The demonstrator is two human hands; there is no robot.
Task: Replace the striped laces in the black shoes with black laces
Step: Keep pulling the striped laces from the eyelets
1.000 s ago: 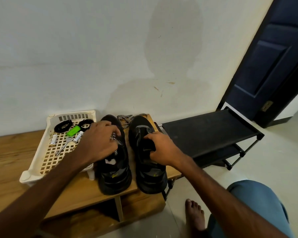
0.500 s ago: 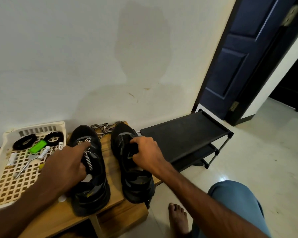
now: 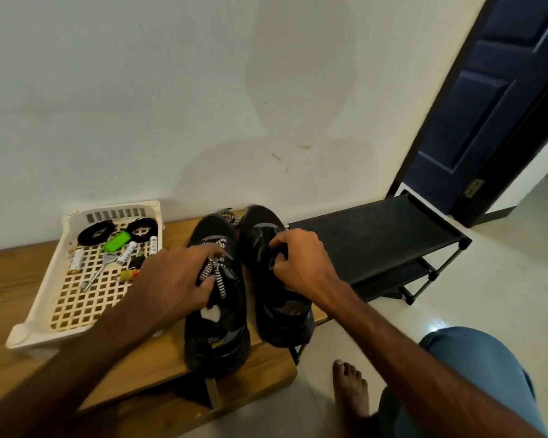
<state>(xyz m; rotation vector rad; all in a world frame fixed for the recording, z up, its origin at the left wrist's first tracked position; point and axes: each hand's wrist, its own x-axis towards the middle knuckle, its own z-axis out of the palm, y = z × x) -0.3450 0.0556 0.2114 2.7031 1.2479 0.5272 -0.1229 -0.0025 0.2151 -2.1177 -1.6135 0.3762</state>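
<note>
Left shoe (image 3: pixel 217 330) and right shoe (image 3: pixel 282 317), both black, side by side on tabletop (image 3: pixel 10 279), toes to 12 o'clock
Left hand (image 3: pixel 174 279) over left shoe, pinching striped lace (image 3: pixel 217 276)
Right hand (image 3: pixel 298 263) curled tight on tongue of right shoe
Black laces (image 3: pixel 95 231) coiled in white tray (image 3: pixel 29 330), 9 o'clock of shoes
Loose striped lace (image 3: pixel 225 213) behind toes, 12 o'clock
</note>
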